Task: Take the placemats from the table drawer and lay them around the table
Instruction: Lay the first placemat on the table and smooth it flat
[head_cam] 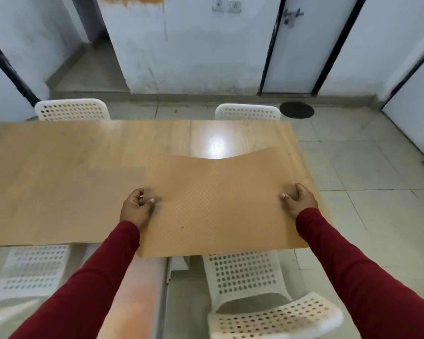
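pinching the mat (218,204) at both side edges — left hand (136,211), right hand (300,201) — to keep it flat. hovering over the table (59,167) corner, sagging mid-span.

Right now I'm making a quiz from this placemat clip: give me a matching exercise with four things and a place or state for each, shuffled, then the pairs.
Things:
1. placemat
2. left hand
3. right hand
4. dark round patch

Places or states:
A. on the floor beyond the table's far right corner
B. pinches the mat's left edge
C. sags in the middle, near edge overhanging the table
D. pinches the mat's right edge

Pairs: 1-C, 2-B, 3-D, 4-A
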